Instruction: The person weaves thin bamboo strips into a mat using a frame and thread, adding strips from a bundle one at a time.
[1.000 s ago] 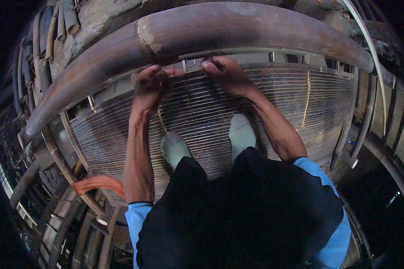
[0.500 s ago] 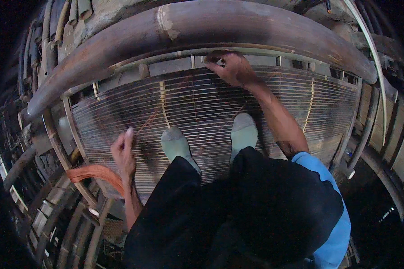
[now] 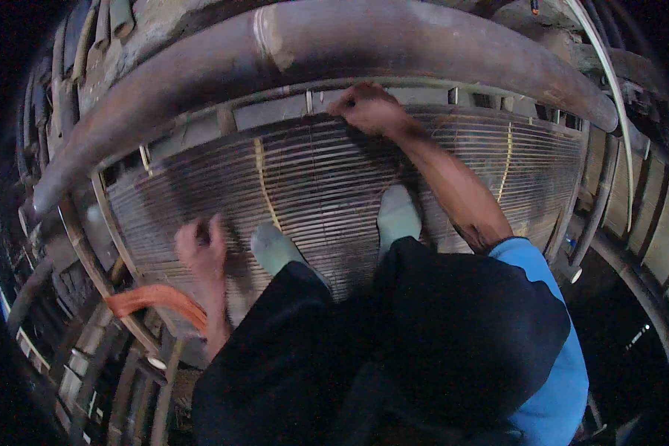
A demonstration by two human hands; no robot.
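A wide panel of thin, closely set slats point(image 3: 349, 176) lies under my feet, with fine cords running across it. My right hand point(image 3: 366, 110) is at the panel's far edge, beneath a thick bamboo pole. Its fingers are pinched together, and what they hold is too small to make out. Over the panel's left side, my left hand point(image 3: 203, 249) is blurred, its fingers curled in; anything in them cannot be made out. A bundle of orange strands point(image 3: 160, 299) hangs over the frame's left rail, close to my left wrist.
The thick bamboo pole point(image 3: 394, 41) spans the far side. My socked feet, the left point(image 3: 275, 245) and the right point(image 3: 399, 213), stand on the slats. Bamboo rails point(image 3: 104, 260) border the panel, and several more poles point(image 3: 617, 208) stand to the right.
My left hand has shifted slightly left and blurred; the orange strand beside it no longer shows clearly. My right hand stays at the far edge, its fingers closer together. The whole view has shifted slightly.
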